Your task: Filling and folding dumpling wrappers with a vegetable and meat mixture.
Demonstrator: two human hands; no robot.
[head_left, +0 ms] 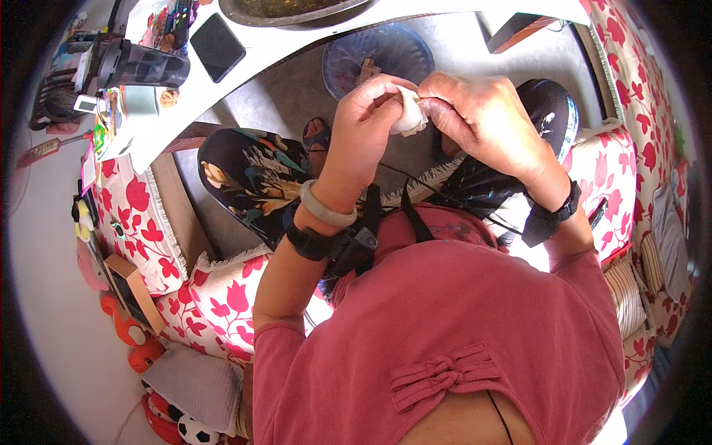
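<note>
Both my hands meet in front of my chest around a small pale lump of dough, a dumpling (410, 115). My left hand (368, 122) cups it from the left, fingers curled around its edge. My right hand (482, 115) pinches its top right edge with thumb and fingertips. A pale green bangle (326, 209) and a black wristband sit on my left wrist; a black band is on my right wrist. Most of the dumpling is hidden by my fingers.
A white table (245, 59) curves across the top, carrying a dark phone (217, 46), a black jug (141, 65) and a large dish (297, 11). A blue plastic basket (378, 53) stands on the floor below it. I sit on a sofa with a red flower pattern (222, 304).
</note>
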